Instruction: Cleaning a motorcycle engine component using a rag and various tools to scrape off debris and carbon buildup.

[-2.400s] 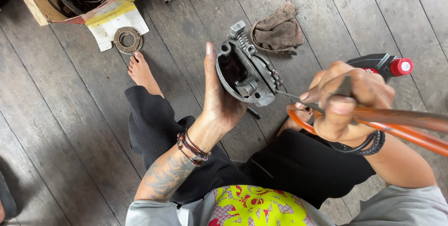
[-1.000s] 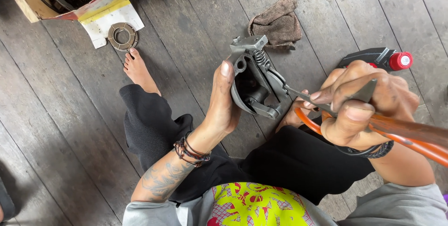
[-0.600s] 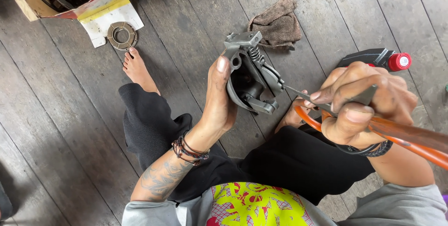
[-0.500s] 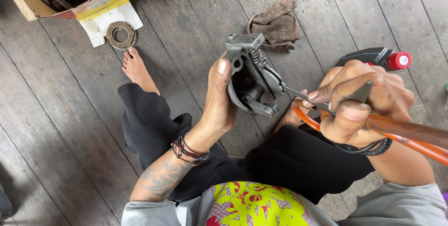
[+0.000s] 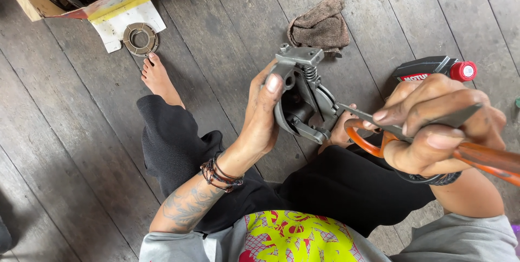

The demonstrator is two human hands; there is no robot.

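My left hand [image 5: 262, 121] grips a grey metal engine part [image 5: 301, 97], held upright above my lap | my right hand [image 5: 433, 124] is closed around orange-handled scissors [image 5: 390, 132], their tip touching the part's side | a brown rag [image 5: 320, 25] and a black oil bottle [image 5: 430, 68] lie on the plank floor [image 5: 227, 24] beyond.

Left hand [image 5: 260, 121] is rising from a tattooed forearm, wrist banded with dark bracelets, palm turned rightward, fingers curling closed in a grip and thumb pointing up; right hand [image 5: 433, 124] is reaching in from the right edge, fingers [image 5: 403, 113] folding tightly closed, knuckles facing up, forearm running back toward the lower right.
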